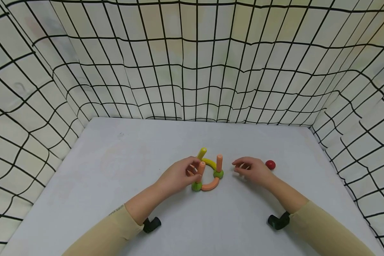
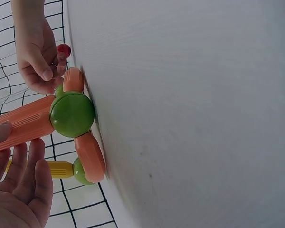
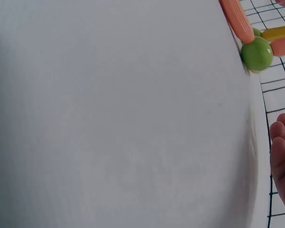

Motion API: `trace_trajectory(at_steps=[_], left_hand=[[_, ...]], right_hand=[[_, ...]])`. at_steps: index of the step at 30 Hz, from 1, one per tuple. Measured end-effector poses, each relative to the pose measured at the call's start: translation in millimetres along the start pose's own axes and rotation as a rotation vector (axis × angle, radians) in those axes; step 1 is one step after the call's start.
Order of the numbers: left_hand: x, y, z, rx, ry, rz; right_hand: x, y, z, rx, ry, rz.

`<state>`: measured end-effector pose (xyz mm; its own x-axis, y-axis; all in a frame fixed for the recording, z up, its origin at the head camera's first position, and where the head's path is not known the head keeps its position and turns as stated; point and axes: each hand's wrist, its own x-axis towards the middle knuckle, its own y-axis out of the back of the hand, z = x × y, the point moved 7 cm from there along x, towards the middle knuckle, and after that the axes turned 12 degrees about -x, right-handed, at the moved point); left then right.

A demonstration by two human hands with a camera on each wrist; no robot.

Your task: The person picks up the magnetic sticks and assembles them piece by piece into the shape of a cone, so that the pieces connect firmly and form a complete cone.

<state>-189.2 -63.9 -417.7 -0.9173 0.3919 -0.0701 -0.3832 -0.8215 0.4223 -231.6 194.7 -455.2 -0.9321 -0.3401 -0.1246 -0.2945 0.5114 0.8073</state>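
Observation:
A small ring of toy building pieces lies on the white table, with a curved orange bar in front and a curved yellow bar behind. Green balls join the bars, and straight rods stand up from them. My left hand pinches the near-left orange rod between thumb and fingers, above its green ball. Beyond that hand rises a yellow rod. To the right of the other orange rod, my right hand hovers with loosely bent fingers, holding nothing.
A red ball sits just beyond the right hand. Black netting over pale walls encloses the back and both sides of the white table. Dark wrist cameras hang below both sleeves.

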Motion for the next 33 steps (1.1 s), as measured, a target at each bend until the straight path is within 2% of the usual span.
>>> trace_trajectory(at_steps=[10,22,33], left_hand=[[-1.3,-0.3,-0.1,0.017,0.006,0.002],[-1.5,0.9,0.9,0.03,-0.003,0.004],[-2.9,3.2,-0.6,0.019,0.001,0.008]], right_hand=[[-13.3,34,18,-0.047,-0.004,0.13],[-40.3,70,56,-0.047,-0.078,0.166],[-55.8,79,78,-0.105,-0.128,0.181]])
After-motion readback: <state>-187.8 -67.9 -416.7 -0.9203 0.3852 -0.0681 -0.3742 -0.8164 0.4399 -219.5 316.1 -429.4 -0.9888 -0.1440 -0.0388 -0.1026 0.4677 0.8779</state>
